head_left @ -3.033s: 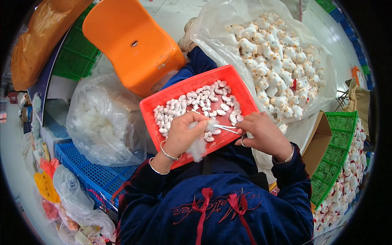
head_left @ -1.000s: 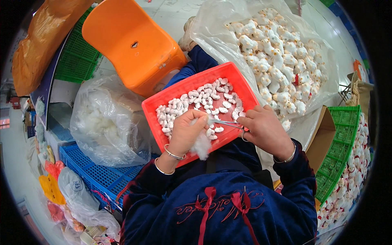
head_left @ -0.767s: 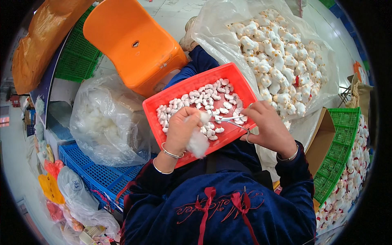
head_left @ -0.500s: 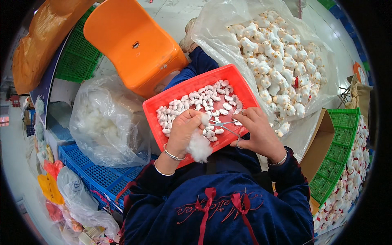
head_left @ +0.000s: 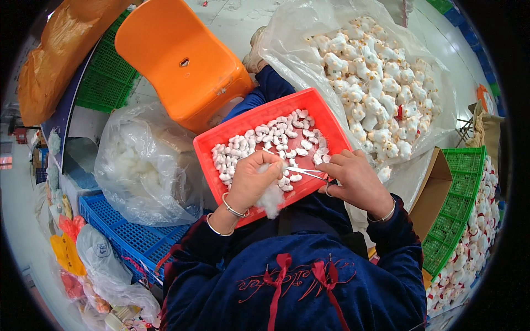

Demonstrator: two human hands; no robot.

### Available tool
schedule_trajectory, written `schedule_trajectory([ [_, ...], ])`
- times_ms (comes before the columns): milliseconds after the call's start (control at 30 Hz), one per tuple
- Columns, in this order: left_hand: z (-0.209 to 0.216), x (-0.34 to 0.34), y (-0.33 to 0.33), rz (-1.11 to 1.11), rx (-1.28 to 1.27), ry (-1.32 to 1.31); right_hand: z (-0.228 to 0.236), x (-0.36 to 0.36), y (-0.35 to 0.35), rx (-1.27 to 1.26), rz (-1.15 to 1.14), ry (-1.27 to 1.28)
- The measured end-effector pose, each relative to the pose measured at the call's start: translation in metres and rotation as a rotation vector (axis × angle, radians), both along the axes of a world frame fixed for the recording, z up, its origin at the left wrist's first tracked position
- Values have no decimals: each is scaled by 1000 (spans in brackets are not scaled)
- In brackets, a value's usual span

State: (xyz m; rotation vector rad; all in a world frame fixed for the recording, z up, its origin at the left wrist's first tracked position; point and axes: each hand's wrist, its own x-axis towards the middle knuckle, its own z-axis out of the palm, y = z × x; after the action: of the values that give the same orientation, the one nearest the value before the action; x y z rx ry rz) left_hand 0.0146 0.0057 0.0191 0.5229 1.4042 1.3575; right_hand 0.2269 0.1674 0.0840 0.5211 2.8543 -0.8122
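My left hand (head_left: 251, 181) is closed in a pinch over the near left part of a red tray (head_left: 241, 119). A tuft of white stuffing (head_left: 271, 201) hangs below its fingers. Whatever else sits in the pinch is mostly hidden. Fingers of my right hand (head_left: 353, 179) are closed on the ring handles of metal forceps (head_left: 305, 171). Their slim tip points left and meets my left fingertips. Around and below the hands, the tray holds many small, curved white stuffed pieces (head_left: 234, 151).
Beyond the tray stands an orange plastic chair (head_left: 179, 63). A clear bag of stuffing (head_left: 135, 165) lies left, above a blue crate (head_left: 130, 229). At the right are a large clear bag of white plush toys (head_left: 381, 94), a cardboard box (head_left: 433, 193) and a green crate (head_left: 459, 187).
The forceps' handles have come together, and the tip now reaches into my left fingertips. My left hand has turned slightly, and less of the stuffing shows below it.
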Motion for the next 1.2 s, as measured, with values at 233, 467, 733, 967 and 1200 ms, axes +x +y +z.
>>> schedule_trajectory([
  [233, 8, -10, 1, 57, -51, -249, 0, 3, 2, -7, -114, 191],
  [467, 6, -9, 1, 78, 1, -223, -8, 2, -3, -16, -85, 43],
  [733, -2, 5, 5, 93, 54, 41, -9, -2, -4, -327, -56, -44],
  [967, -5, 10, 8, 239, 235, 683, -27, -20, -66, -1185, -389, 51],
  [1200, -2, 18, 6, 321, 196, 530, -36, -38, -85, -981, -432, 186],
])
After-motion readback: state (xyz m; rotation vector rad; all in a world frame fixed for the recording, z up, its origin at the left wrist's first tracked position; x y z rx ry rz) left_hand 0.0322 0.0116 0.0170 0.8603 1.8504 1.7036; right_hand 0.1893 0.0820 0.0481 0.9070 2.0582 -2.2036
